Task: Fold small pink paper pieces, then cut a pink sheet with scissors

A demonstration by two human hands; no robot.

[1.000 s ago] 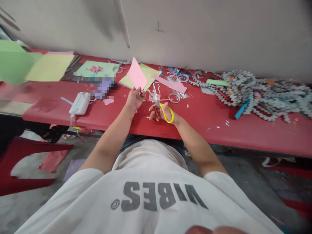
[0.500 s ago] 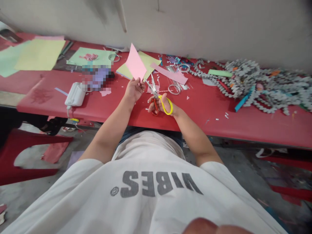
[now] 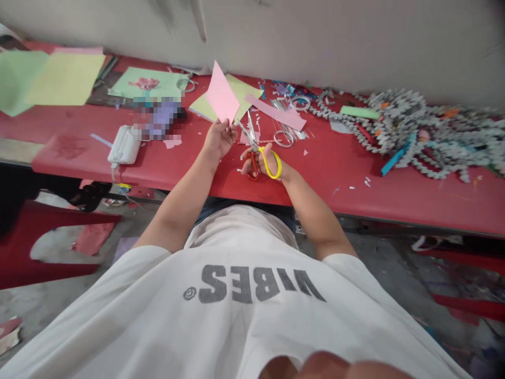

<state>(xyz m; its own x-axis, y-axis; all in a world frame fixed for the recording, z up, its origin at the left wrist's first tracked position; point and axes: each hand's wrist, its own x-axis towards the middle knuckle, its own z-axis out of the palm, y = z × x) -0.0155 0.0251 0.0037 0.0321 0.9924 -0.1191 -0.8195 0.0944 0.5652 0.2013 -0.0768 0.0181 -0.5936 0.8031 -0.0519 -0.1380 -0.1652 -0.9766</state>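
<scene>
My left hand [image 3: 219, 139] pinches the lower corner of a pink sheet of paper [image 3: 221, 97] and holds it upright above the red table [image 3: 189, 168]. My right hand [image 3: 265, 164] grips a pair of scissors [image 3: 258, 152] with one yellow and one red handle loop. The blades stand apart and point up and left, with their tips right beside the lower edge of the pink paper. Small paper snippets lie on the table between my hands.
A yellow-green sheet [image 3: 236, 100] and a pink strip [image 3: 276, 112] lie behind my hands. A white pouch [image 3: 124, 146] sits to the left, with green and yellow sheets [image 3: 63, 79] beyond. A heap of grey paper chains [image 3: 418, 131] fills the right. A wall [image 3: 315, 42] backs the table.
The view has shifted a little. My two hands have stayed close together, and the open scissors have edged nearer to the pink paper's lower edge.
</scene>
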